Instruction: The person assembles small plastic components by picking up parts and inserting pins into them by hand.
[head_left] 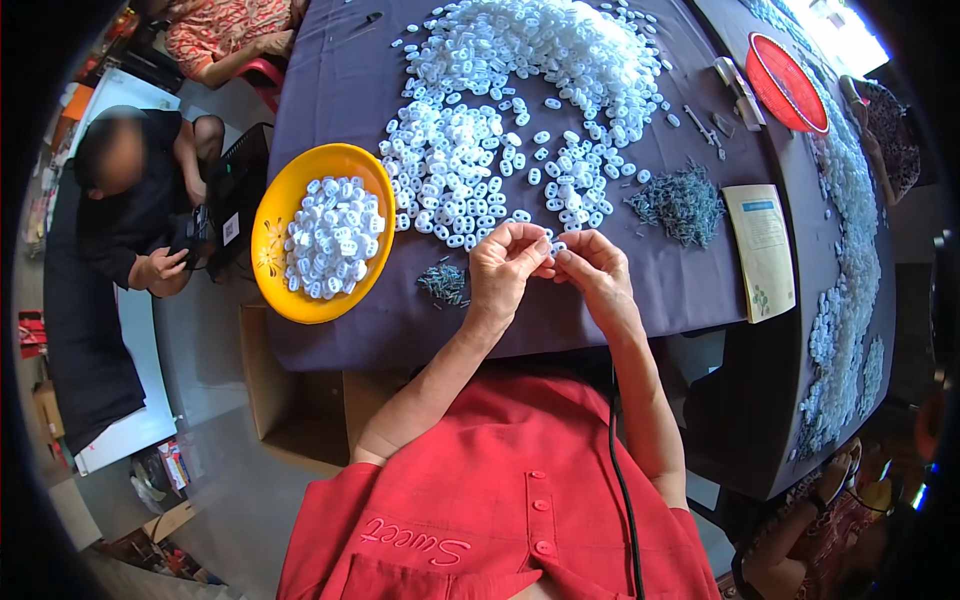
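My left hand [500,278] and my right hand [602,275] meet near the table's front edge, thumbs and fingers pinched together. Between the fingertips is a small white oval plastic piece with two holes [557,246], partly hidden by them. Just beyond my hands lie a heap of similar white pieces [440,170] and a smaller cluster [578,180]. A small pile of thin grey-green screw-like pins [443,285] is beside my left hand. A larger pile of these pins [685,207] lies to the right of my right hand.
At the left, a yellow bowl [268,215] holds white pieces. On the right are a tan booklet [760,250], a red basket [787,82] and a slim tool [702,126]. A cardboard box [290,420] stands below the table [330,110]. Other people sit around.
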